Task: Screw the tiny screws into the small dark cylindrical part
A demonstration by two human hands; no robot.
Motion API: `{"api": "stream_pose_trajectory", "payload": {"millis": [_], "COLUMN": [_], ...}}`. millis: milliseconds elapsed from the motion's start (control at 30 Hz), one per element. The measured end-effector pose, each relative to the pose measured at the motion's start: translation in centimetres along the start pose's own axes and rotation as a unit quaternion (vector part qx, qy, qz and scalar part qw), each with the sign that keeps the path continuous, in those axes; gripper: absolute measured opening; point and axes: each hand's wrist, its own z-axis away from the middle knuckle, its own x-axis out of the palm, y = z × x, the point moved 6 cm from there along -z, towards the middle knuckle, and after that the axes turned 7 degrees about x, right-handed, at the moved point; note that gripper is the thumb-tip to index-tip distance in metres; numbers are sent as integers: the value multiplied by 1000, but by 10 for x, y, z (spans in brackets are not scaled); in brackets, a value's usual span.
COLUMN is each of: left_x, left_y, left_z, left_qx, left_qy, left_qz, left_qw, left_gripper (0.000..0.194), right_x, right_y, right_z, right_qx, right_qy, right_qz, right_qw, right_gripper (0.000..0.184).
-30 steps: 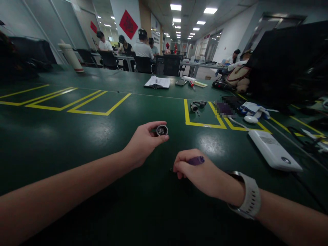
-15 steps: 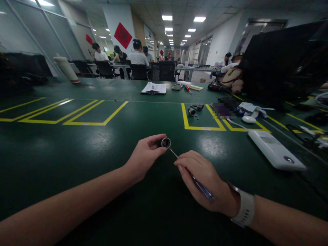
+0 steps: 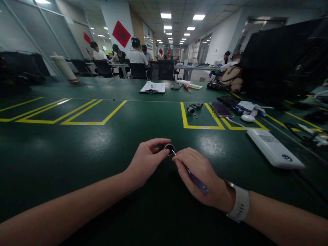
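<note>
My left hand (image 3: 147,160) pinches a small round metal part (image 3: 169,148) just above the green table (image 3: 77,150). My right hand (image 3: 202,176) grips a thin screwdriver with a purple handle (image 3: 196,181), held like a pen. Its metal tip points up and left into the open face of the round part. A white watch sits on my right wrist. Both hands are close together at the table's middle front.
A yellow-taped square holds small metal parts (image 3: 193,108). To the right lie a white flat device (image 3: 274,148), a white mouse (image 3: 248,118), gloves and cables. A clipboard (image 3: 153,87) and phone lie farther back. Several people sit at distant desks.
My right hand turned the screwdriver from lying in the fist to a pen grip and brought its tip to the round part. My left hand lowered the part slightly.
</note>
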Motion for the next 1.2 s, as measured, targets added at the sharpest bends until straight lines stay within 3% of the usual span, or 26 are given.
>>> {"api": "stream_pose_trajectory", "payload": {"millis": [567,667,800,867,967,1067,1200], "left_x": [0,-1,-8,-14,-20,-21,-23], "left_y": [-4,-5,-6,-3,3,11,14], "left_z": [-3,-7,-19,-29,-47,-63,-80], "left_qx": [7,7,30,72,155,239,267], "left_qy": [7,-9,-26,-32,-33,-26,22], "left_qz": [-25,-10,-6,-51,-183,-344,-393], "left_qw": [1000,1000,999,996,970,908,880], "left_gripper": [23,30,55,49,45,36,26], "right_x": [3,-2,-15,-21,-23,-21,-15], "right_y": [-4,0,8,15,26,38,59], "right_z": [1,0,-3,-8,-21,-36,-45], "right_qx": [12,26,80,125,162,174,191], "right_qy": [-14,5,32,32,18,33,94], "right_qz": [24,-12,-65,-102,-167,-229,-381], "right_qw": [1000,1000,994,986,972,957,900], "right_gripper": [18,16,12,8,5,10,15]}}
